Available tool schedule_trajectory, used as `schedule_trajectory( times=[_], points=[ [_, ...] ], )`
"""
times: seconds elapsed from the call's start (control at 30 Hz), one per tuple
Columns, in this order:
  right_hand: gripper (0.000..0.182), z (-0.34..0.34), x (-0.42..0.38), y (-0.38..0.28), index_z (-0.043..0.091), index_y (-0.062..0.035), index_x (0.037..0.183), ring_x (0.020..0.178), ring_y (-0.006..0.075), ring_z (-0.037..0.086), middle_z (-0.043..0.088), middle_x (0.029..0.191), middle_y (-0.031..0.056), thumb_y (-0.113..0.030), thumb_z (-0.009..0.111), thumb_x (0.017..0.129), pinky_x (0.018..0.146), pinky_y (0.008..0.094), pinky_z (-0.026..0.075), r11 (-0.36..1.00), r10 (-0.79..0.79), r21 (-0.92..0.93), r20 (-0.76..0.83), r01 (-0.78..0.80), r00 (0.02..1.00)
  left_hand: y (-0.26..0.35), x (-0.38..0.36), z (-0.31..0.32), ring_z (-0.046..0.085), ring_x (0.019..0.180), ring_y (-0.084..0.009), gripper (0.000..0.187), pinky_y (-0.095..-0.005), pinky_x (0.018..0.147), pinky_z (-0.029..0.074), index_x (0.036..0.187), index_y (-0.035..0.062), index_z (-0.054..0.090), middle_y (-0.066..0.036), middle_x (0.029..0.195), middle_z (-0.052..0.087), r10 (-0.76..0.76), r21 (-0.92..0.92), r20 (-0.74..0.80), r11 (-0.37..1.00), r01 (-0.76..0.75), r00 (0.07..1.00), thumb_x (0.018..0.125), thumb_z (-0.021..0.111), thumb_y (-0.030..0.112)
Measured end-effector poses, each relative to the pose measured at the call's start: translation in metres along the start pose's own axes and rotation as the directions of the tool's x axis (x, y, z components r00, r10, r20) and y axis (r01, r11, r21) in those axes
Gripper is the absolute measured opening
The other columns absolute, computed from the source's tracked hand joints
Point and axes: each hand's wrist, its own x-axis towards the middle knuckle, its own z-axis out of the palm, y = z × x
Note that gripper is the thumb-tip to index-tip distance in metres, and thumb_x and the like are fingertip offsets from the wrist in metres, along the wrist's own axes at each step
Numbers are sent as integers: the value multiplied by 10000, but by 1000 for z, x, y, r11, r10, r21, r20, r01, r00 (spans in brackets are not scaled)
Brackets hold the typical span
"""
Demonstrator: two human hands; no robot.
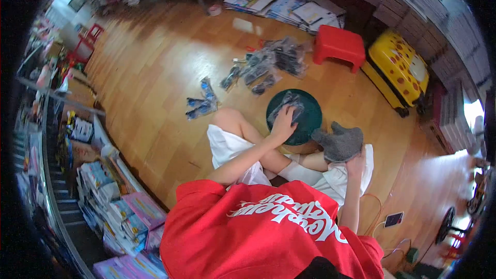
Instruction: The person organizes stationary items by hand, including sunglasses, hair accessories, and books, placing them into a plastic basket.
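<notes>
My left hand is closed on a clear plastic bag with something dark in it. It is over a dark green round thing, which could be a basin or a stool top. A fuzzy grey glove-like cloth covers my right hand from the wrist up, so its fingers are hidden. This hand is above my right knee, just right of the green round thing. Beyond both hands, several dark items in clear bags, which look like sunglasses, lie on the floor. More bagged items with blue parts lie further left.
A red plastic stool and a yellow spotted suitcase stand ahead on the right. Stacked papers lie at the back. Shelves with boxes and books line the left. A phone and cables are on the wooden floor at right.
</notes>
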Motion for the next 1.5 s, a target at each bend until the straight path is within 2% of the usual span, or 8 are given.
schedule_trajectory(
  times=[0.37, 0.53, 0.6, 0.67, 0.73, 0.8, 1.23, 1.5],
  points=[
    [479, 17, -2, 3, 351, -31, 1323, 1274, 303, 312, 339, 1387, 142, -338, 295, 959, 1082, 444, 198, 992, -44, -118, -78, 34, 996, -194, -32, -214, 457, 1069, -316, 473, -387, 919, 370, 1173, -16, 416, -184, 1147, 462, -260, 70, -796, 858, 509, 547, 721, 557, 6],
    [483, 10, 1, 2, 348, -24, 1323, 1280, 303, 304, 339, 1387, 140, -338, 292, 961, 1085, 447, 190, 1000, -8, 12, -113, 9, 994, -280, -89, -195, 484, 1054, -316, 509, -466, 917, 360, 1155, 41, 436, -146, 1138, 503, -519, -361, -345, 843, 400, 782, 689, 639, 55],
    [482, 6, 2, 1, 348, -18, 1322, 1282, 302, 301, 340, 1386, 140, -334, 294, 962, 1085, 447, 190, 1000, 15, -19, -32, -16, 999, -285, -99, -195, 486, 1056, -319, 503, -478, 903, 364, 1119, 51, 453, -145, 1110, 520, -210, 459, -267, 830, 316, 941, 670, 676, 90],
    [475, -6, 3, 0, 347, -17, 1322, 1284, 300, 297, 339, 1388, 140, -325, 293, 964, 1085, 448, 190, 723, -75, -670, 164, 167, 984, -280, -99, -192, 492, 1053, -324, 501, -472, 878, 382, 1092, 52, 456, -147, 1072, 530, -309, 523, -218, 764, 378, 926, 656, 694, 116],
    [467, -12, 3, -5, 351, -19, 1319, 1282, 300, 300, 343, 1384, 141, -318, 294, 965, 1084, 448, 192, 714, -96, -675, 167, 185, 981, -279, -95, -187, 503, 1038, -330, 505, -467, 847, 403, 1076, 48, 456, -146, 1045, 536, -432, 520, -165, 726, 451, 887, 647, 707, 137],
    [458, 10, 0, 3, 362, -21, 1313, 1276, 300, 312, 354, 1377, 141, -315, 298, 966, 1082, 448, 198, 998, -49, -33, -29, 48, 998, -292, -92, -188, 521, 1011, -335, 514, -465, 809, 427, 1071, 42, 452, -143, 1030, 538, -569, 458, -96, 703, 543, 817, 643, 715, 151],
    [413, 19, 1, 3, 415, -20, 1262, 1230, 295, 377, 418, 1324, 152, -281, 320, 956, 1059, 442, 254, 1000, -9, -24, -65, 8, 998, -162, -28, -292, 589, 851, -361, 478, -418, 699, 478, 999, -17, 489, -235, 899, 588, -510, 337, -84, 794, 506, 856, 661, 703, 245],
    [438, -9, 8, 8, 475, -25, 1208, 1149, 298, 463, 507, 1232, 145, -333, 350, 924, 1018, 433, 324, 997, -75, -8, 4, 75, 997, -288, 15, -276, 401, 1212, -314, 769, -383, 995, 335, 1286, -54, 341, -241, 1290, 420, -608, 309, 154, 779, 546, 779, 690, 705, 268]
  ],
)
